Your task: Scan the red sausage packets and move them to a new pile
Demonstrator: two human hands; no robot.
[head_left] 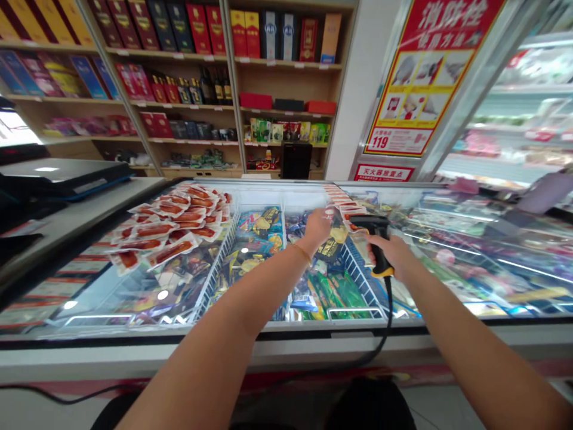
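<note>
My right hand (pixel 396 254) is wrapped around the grip of a black and yellow barcode scanner (pixel 380 242), whose head points left toward my other hand. Over the freezer, my left hand (pixel 319 227) is closed with its fingertips at the edge of a sealed packet (pixel 351 215); my own fingers partly hide that contact. A heap of clear vacuum packs (pixel 174 218) with reddish-brown meat, sausage-like in shape, lies on the glass to the left. From the scanner's base a black cable (pixel 380 343) hangs over the freezer's front edge.
The chest freezer (pixel 268 352) holds white wire baskets (pixel 215 278) of colourful ice-cream packets (pixel 335 289). A counter with a dark flat device (pixel 67 176) stands at left. Behind are shelves (pixel 179 54) of boxes and bottles, and a red fire-hydrant sign (pixel 414 77).
</note>
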